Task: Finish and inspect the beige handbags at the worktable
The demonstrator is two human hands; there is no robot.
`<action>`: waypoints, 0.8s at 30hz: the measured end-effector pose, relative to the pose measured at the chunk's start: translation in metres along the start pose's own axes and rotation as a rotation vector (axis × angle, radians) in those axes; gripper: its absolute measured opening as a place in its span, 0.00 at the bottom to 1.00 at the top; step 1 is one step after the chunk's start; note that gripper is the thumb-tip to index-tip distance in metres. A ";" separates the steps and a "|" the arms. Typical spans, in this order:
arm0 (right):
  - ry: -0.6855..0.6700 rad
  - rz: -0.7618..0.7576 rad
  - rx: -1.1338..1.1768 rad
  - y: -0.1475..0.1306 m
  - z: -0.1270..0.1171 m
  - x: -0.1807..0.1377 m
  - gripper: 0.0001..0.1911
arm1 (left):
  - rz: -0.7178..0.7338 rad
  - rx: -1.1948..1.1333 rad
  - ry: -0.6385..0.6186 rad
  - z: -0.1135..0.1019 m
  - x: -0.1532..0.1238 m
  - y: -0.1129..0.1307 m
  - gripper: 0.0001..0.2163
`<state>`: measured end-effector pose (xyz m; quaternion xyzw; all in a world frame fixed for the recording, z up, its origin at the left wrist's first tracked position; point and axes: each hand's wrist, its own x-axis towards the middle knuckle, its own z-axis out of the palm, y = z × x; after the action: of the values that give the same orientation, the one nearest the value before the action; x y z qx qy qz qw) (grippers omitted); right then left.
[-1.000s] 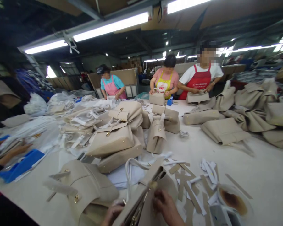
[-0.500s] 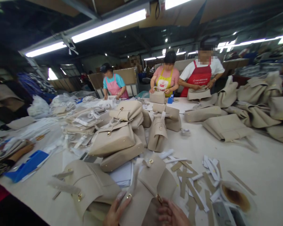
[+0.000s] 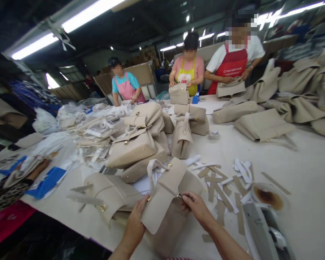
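Observation:
A beige handbag (image 3: 162, 196) with a hanging flap and gold fittings stands in front of me at the table's near edge. My left hand (image 3: 137, 216) grips its left side by the flap, close to a gold handle ring. At the right of the flap, the fingers of my right hand (image 3: 193, 206) pinch the small metal clasp (image 3: 180, 196) of the bag's strap. The handle (image 3: 151, 173) arches up, wrapped in pale covering. A second beige handbag (image 3: 108, 191) lies just left, its flap hanging down.
Finished-looking bags (image 3: 135, 148) are piled beyond. Beige and white strips (image 3: 219, 187) lie to the right, near a dish of brown liquid (image 3: 268, 198) and a grey tape dispenser (image 3: 256, 227). Several co-workers stand across the table. A person's patterned sleeve (image 3: 8, 193) shows at left.
The view has tilted down, showing more of my forearms. My right hand has closed its fingers on the clasp, and the bag's flap now hangs more squarely toward me.

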<state>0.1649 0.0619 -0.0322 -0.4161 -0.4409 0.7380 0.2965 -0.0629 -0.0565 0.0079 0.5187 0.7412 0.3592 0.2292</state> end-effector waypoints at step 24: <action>0.100 -0.038 -0.113 0.012 0.000 0.005 0.15 | -0.576 -0.761 -0.360 -0.006 0.011 0.045 0.26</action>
<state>0.1617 0.0612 -0.0445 -0.4602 -0.4743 0.6844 0.3080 -0.0435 -0.0390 0.0470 0.2267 0.6195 0.4308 0.6158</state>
